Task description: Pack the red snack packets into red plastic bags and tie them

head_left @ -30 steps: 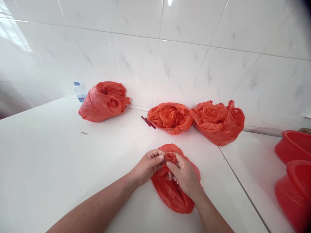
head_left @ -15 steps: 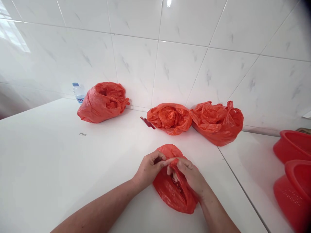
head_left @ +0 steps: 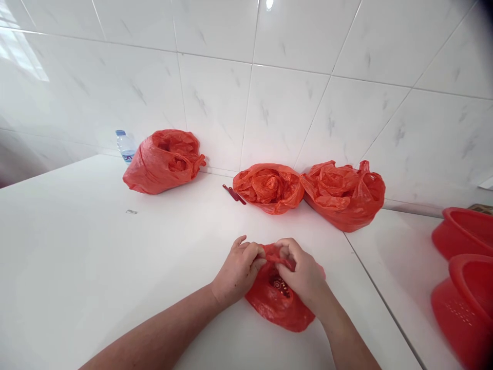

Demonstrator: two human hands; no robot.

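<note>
The small red plastic bag [head_left: 275, 303] lies on the white tabletop [head_left: 96, 267], directly in front of the person, between and partly under both hands. The left hand [head_left: 236, 270] grips the bag's upper edge from the left, its fingers [head_left: 254, 252] curled and closed on the plastic. The right hand [head_left: 304, 272] grips the same edge from the right, fingers bent and pinched on the plastic. A thin twisted strip of the bag spans the short gap between the two hands. The bag's body bulges below the fingers toward the near edge; dark contents show faintly through the plastic.

Three larger red bags sit against the tiled wall: one at left [head_left: 164, 160], one at centre [head_left: 268, 187], one at right [head_left: 342, 194]. A water bottle [head_left: 124, 145] stands behind the left one. Red baskets [head_left: 464, 267] stand at far right.
</note>
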